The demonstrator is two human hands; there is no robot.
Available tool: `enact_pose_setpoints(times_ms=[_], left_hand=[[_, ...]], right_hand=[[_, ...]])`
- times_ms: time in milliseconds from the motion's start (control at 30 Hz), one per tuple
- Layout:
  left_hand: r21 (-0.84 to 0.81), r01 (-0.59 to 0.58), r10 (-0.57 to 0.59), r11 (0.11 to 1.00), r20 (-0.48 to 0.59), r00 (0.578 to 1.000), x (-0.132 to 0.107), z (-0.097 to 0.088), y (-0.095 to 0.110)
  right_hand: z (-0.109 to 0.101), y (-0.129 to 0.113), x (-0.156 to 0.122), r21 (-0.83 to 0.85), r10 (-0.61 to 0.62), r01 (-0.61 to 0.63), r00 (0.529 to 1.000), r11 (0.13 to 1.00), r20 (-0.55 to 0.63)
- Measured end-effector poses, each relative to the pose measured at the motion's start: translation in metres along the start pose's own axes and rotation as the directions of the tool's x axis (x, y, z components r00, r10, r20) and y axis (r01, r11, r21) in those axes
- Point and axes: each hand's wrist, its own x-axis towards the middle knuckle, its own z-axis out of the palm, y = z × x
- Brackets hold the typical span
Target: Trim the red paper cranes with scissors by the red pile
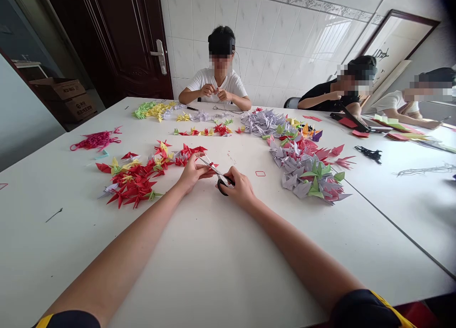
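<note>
My right hand (239, 185) is closed round the black handles of a pair of scissors (218, 174), whose blades point left and up. My left hand (194, 171) pinches a small red paper piece (213, 165) right at the blades. Both hands rest on the white table (221, 261) near its middle. A pile of red, yellow and white folded paper cranes (137, 176) lies just left of my left hand. A larger heap of lilac, green and pink cranes (306, 168) lies to the right of my right hand.
A person in a white shirt (218, 83) sits across the table, working with both hands. Two more people (338, 95) sit at the far right with coloured paper sheets (399, 128). Pink string (94, 140), a small red ring (260, 173) and more crane rows (203, 130) lie about.
</note>
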Motion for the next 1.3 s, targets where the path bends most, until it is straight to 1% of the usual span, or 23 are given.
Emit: enact_pose_setpoints(times_ms=[400, 567, 833, 1200, 1300], left_hand=[[-0.014, 0.000, 0.000, 1.000, -0.013, 1.000, -0.0019, 0.0014, 0.0027], [-0.013, -0.001, 0.000, 1.000, -0.008, 1.000, -0.0009, 0.0009, 0.0016], [-0.008, 0.009, -0.009, 1.000, 0.004, 1.000, -0.0007, 0.0011, 0.0016], [0.005, -0.003, 0.003, 1.000, 0.016, 1.000, -0.0004, 0.0006, 0.0007], [-0.002, -0.010, 0.010, 1.000, -0.006, 1.000, 0.0000, 0.0003, 0.0006]], right_hand=[[-0.0014, 0.0008, 0.0006, 0.006, 0.016, -0.016, 0.999, 1.000, 0.028], [-0.0008, -0.0006, 0.0002, 0.012, 0.017, -0.017, 1.000, 1.000, 0.011], [-0.0006, 0.0013, 0.0013, -0.005, 0.009, -0.009, 1.000, 1.000, 0.019], [-0.0002, 0.0002, 0.0007, 0.020, 0.026, -0.026, 0.999, 0.999, 0.021], [-0.0006, 0.0012, 0.0006, 0.035, 0.027, -0.028, 0.999, 0.999, 0.017]])
